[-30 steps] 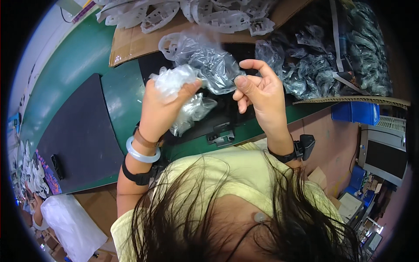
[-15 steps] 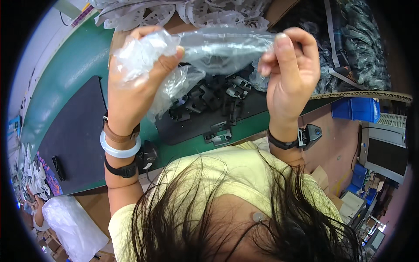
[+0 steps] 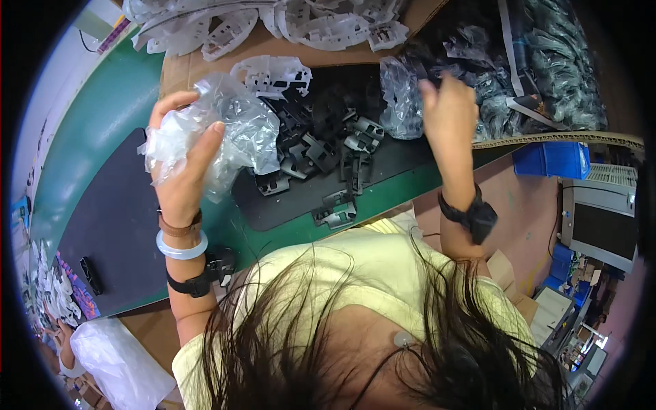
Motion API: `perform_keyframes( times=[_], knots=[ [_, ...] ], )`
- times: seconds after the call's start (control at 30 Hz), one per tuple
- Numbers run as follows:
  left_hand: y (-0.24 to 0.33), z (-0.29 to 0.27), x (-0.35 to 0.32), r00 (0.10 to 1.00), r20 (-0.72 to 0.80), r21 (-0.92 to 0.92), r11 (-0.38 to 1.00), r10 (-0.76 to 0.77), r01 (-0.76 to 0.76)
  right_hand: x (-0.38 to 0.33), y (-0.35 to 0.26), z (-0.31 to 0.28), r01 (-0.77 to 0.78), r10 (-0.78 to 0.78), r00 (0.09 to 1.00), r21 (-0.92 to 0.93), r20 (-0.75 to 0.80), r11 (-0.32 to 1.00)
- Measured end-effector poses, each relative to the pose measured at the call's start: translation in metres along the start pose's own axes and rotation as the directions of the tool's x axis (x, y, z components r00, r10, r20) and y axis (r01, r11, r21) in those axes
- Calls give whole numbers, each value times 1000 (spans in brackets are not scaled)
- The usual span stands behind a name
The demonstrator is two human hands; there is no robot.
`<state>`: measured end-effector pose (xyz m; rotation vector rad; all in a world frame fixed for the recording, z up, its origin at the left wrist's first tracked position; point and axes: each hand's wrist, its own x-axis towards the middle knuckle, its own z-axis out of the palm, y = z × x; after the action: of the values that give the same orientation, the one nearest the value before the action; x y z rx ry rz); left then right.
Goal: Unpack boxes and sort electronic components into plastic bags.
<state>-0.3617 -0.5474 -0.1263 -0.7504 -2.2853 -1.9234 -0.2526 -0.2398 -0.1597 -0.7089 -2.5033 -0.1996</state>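
My left hand (image 3: 181,184) is closed around a wad of crumpled clear plastic bags (image 3: 236,130), raised over the bench's left side. My right hand (image 3: 449,116), slightly blurred, is at the near side of a carton, beside a clear plastic bag (image 3: 402,99). Its thumb stands apart from the fingers, and I see nothing between them. Between my hands, a heap of small black and grey plastic parts (image 3: 314,154) lies on a dark mat (image 3: 256,212). One loose part (image 3: 336,212) sits at the mat's near edge. A white plastic part (image 3: 273,75) lies behind the heap.
White openwork plastic parts (image 3: 328,24) fill a cardboard box at the back. Bagged dark parts (image 3: 564,68) fill the carton at right, with its cardboard edge (image 3: 560,140) nearest me. Blue bins (image 3: 553,160) stand beyond it. Another dark mat (image 3: 109,225) covers the green bench (image 3: 89,116) at left.
My right hand has let go of the stretched clear bag and moved toward the carton. My left hand has moved left and down, keeping the crumpled bags. The heap is now less covered.
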Motion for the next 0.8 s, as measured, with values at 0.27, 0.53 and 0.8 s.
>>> perform_keyframes(
  times=[0.27, 0.53, 0.8],
  knots=[
    [-19, -18, -11, 997, -72, -236, 972, -20, 2, 11, 6, -21, -214, 129, 974, 556, 189, 803],
    [-17, -9, -13, 996, -10, -227, 970, -93, 88, 41, 10, -39, -219, 200, 971, 825, 132, 521],
    [-9, -3, -13, 991, 18, -224, 966, -130, 131, 59, -12, -59, -161, -213, 934, 870, 287, 466]
  ],
)
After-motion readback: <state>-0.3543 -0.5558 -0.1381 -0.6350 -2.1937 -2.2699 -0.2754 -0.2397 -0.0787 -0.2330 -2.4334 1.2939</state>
